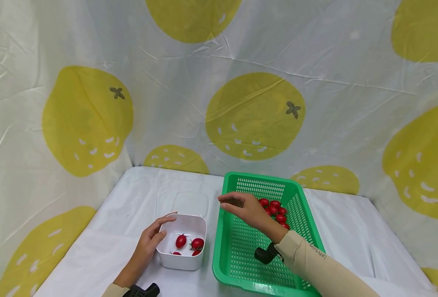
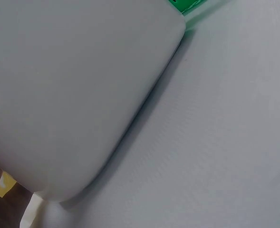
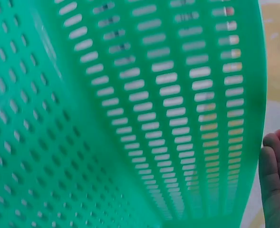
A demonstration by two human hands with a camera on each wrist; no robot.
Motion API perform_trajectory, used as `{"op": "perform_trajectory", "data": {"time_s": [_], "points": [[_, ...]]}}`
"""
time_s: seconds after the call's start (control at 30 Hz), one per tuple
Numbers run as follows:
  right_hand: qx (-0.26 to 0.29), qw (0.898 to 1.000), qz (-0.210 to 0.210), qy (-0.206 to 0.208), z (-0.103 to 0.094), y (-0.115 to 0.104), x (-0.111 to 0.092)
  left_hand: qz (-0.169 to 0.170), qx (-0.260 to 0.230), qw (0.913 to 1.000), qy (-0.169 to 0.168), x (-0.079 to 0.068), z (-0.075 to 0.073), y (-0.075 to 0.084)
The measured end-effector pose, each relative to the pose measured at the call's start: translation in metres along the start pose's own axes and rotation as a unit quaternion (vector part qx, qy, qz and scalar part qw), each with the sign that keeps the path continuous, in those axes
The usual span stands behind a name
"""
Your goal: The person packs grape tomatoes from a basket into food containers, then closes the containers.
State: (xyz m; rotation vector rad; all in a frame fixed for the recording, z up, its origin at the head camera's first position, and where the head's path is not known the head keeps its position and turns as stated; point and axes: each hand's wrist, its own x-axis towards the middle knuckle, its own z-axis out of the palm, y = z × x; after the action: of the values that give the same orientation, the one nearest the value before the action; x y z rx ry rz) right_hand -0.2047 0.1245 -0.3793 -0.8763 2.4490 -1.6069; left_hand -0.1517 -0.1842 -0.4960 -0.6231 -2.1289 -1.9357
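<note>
A white square box (image 1: pixel 182 264) stands on the table with several red cherry tomatoes (image 1: pixel 181 241) on its floor. My left hand (image 1: pixel 148 238) holds the box at its left side, thumb and a finger over the rim. In the left wrist view the box wall (image 2: pixel 78 90) fills much of the picture. To the right is a green perforated basket (image 1: pixel 219 247), with several more cherry tomatoes (image 1: pixel 272 210) at its far end. Above the basket's left side hovers my right hand (image 1: pixel 246 208), fingers extended and nothing visible in it. The right wrist view shows some of its fingers (image 3: pixel 273 178) beside the basket rim.
A clear lid (image 1: pixel 191 203) lies flat behind the box. White cloth (image 1: pixel 130 206) covers the table, and a lemon-print curtain (image 1: pixel 167 103) encloses the back and sides. The basket's raised rim stands between its tomatoes and the box.
</note>
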Motion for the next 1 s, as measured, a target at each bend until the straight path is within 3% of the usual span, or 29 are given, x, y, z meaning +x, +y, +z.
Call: {"op": "perform_trajectory", "data": {"time_s": [0.23,0.43,1.0], "points": [[-0.007,1.000,0.024,0.015,-0.016,0.039,0.009,0.005,-0.001,1.0000,-0.003,0.000,0.000,0.000],[-0.023,0.998,0.045,0.032,-0.028,0.052,0.009,-0.011,0.000,0.9999,-0.004,0.000,-0.001,0.003],[-0.130,0.987,0.065,0.071,-0.043,0.080,0.011,0.012,-0.004,0.9999,-0.006,0.000,-0.001,0.000]]}}
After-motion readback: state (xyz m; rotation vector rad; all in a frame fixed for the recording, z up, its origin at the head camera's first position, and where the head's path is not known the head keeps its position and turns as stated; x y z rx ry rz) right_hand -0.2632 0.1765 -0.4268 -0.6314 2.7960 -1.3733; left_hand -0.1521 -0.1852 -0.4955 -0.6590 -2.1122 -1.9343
